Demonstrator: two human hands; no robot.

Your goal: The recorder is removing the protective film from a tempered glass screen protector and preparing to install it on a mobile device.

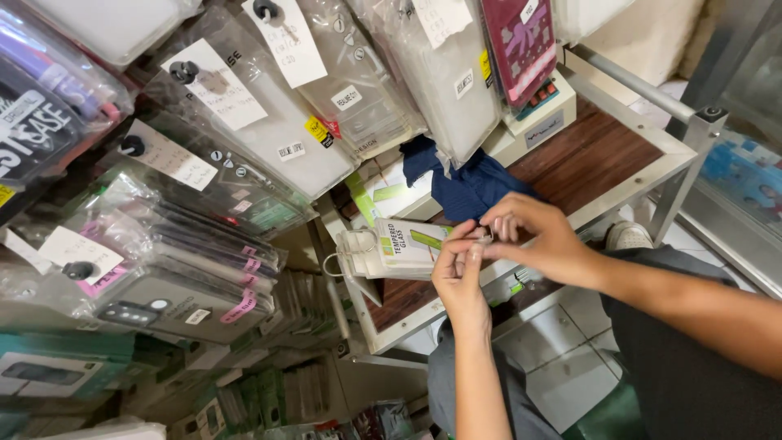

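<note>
My left hand (459,273) and my right hand (538,236) meet over a small wooden table (586,151). Together they pinch a small, thin, pale object (482,241) between fingertips; what it is cannot be told. Just left of the hands lies a stack of white and green flat boxes (399,248) on a metal ring. A dark blue cloth (464,183) lies behind the hands on the table.
Rows of clear plastic bags with phone cases (244,122) hang at the left and top. A white box (533,122) stands at the table's back. The table has a metal frame (684,110). White floor tiles (562,358) and a shoe (627,236) show below.
</note>
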